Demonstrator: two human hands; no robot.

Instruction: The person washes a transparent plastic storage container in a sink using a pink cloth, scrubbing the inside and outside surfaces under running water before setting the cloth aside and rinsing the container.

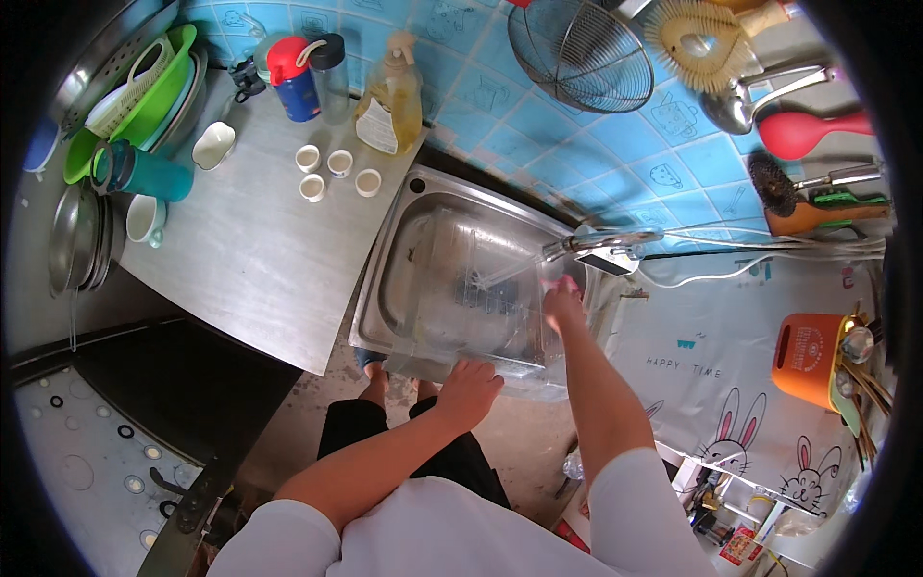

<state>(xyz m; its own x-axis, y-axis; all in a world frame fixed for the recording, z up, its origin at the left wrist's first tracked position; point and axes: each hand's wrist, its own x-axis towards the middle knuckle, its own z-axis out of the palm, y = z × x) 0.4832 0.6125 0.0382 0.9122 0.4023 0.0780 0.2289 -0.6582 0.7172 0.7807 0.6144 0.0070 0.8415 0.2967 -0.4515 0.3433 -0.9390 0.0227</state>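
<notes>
A large clear plastic container (440, 288) lies in and over the stainless steel sink (371, 310), its near edge sticking out past the sink's front rim. My left hand (470, 389) grips that near edge. On the container's right side, my right hand (564, 304) holds a pink cloth or sponge (570, 283), partly hidden by the fingers and blurred. Water runs from the metal faucet (613, 241) into the container, close to its middle.
On the steel counter (267, 267) at the left stand several small white cups (339, 164), a soap pump bottle (393, 101) and drink bottles (294, 79). An orange utensil holder (807, 360) is at the right. A wire strainer (584, 54) and brushes hang on the tiled wall.
</notes>
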